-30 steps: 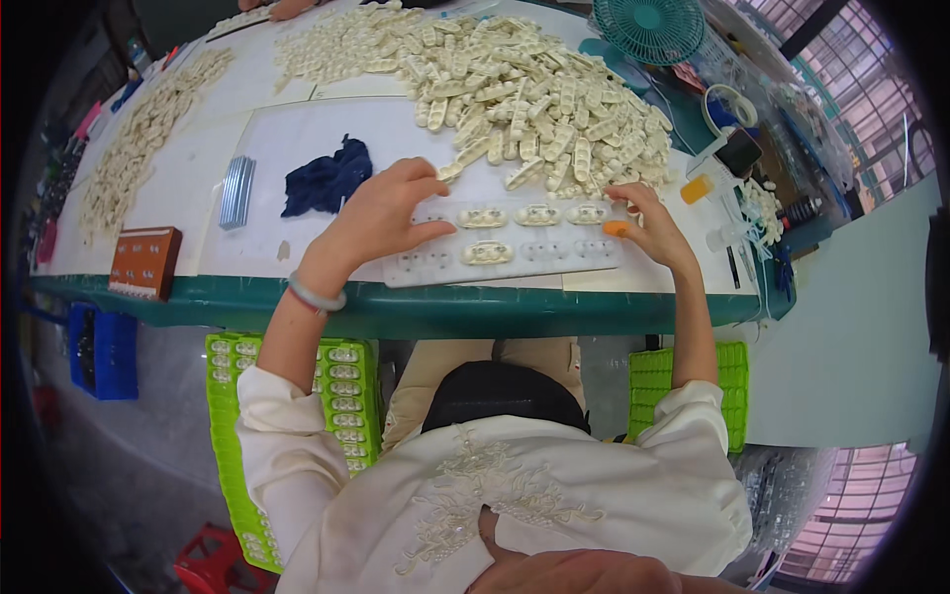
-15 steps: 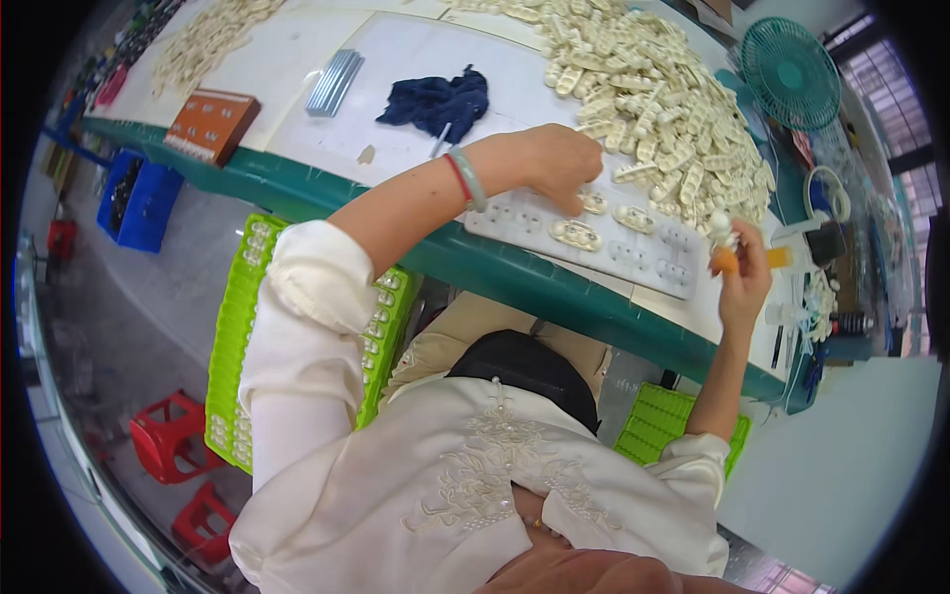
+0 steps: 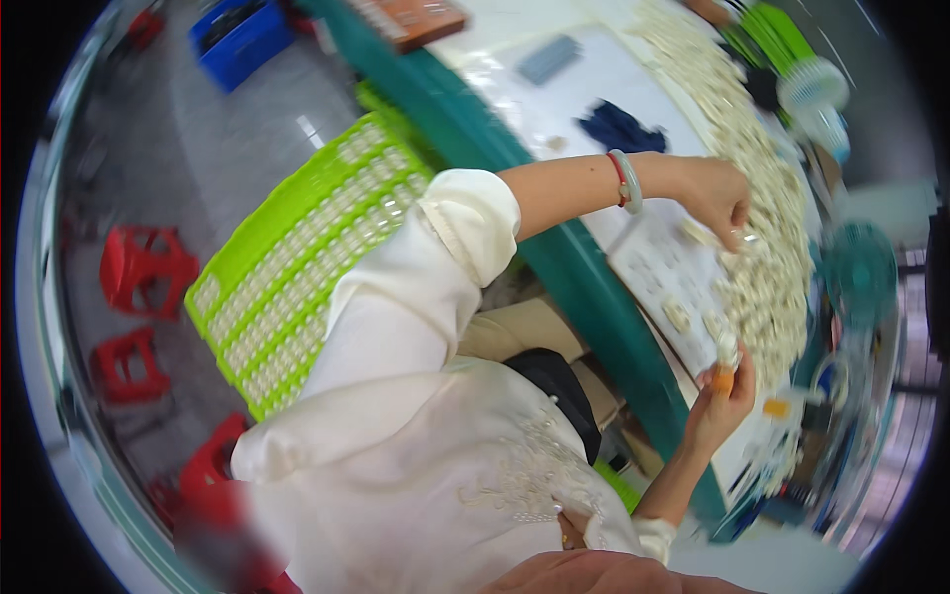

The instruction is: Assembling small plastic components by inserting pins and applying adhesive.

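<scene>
My left hand point(image 3: 717, 200) reaches over the edge of a heap of cream-coloured oval pieces point(image 3: 772, 287), its fingers drawn together in a pinch. A small pale, glossy piece point(image 3: 749, 239) shows at the fingertips, blurred. Below it lies a flat white holder plate point(image 3: 648, 259) with shallow recesses. A few cream oval pieces, one of them a cream oval piece point(image 3: 677, 316) at the near side, sit on the plate. By the plate's right end, my right hand point(image 3: 714, 411) is closed around a small whitish thing with an orange part point(image 3: 724, 380); its exact kind is unclear.
A dark blue cloth point(image 3: 621, 127) and a grey-blue block point(image 3: 549, 59) lie on the white table with its green edge point(image 3: 574, 262). Left of me is a green tray point(image 3: 287, 228) filled with rows of pale pieces. Red stools point(image 3: 148, 272) stand on the floor. Right is a green fan point(image 3: 859, 272).
The whole view has turned and shifted. My left hand has moved from over the plate to the heap's edge. The right hand still grips the whitish-and-orange thing near the plate's end.
</scene>
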The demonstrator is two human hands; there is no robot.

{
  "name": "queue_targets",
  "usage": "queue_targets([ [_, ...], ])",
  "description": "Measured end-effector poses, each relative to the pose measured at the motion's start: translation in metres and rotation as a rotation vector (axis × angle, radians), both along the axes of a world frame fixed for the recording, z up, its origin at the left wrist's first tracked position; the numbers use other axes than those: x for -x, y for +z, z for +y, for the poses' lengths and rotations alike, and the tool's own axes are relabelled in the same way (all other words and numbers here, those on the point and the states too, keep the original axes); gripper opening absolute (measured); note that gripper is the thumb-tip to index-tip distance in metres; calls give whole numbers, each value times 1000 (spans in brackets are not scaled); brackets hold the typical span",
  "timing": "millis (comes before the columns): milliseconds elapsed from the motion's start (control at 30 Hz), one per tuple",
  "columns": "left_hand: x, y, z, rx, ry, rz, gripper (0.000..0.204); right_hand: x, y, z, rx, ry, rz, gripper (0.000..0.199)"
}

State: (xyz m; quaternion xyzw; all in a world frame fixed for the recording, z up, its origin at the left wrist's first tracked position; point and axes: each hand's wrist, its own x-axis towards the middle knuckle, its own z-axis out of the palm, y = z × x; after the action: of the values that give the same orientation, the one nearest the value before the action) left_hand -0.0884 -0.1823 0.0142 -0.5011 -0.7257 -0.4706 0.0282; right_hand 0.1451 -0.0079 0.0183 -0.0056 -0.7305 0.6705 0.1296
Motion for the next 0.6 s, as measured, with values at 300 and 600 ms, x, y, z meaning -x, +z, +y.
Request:
queue_targets([
  [300, -243, -122, -328, -433, 1307, -720, 36, 54, -87, -231, 49, 585, -307, 31],
  [600, -477, -177, -369, -878, 1988, -996, 35, 137, -213, -450, -542, 592, 6, 31],
])
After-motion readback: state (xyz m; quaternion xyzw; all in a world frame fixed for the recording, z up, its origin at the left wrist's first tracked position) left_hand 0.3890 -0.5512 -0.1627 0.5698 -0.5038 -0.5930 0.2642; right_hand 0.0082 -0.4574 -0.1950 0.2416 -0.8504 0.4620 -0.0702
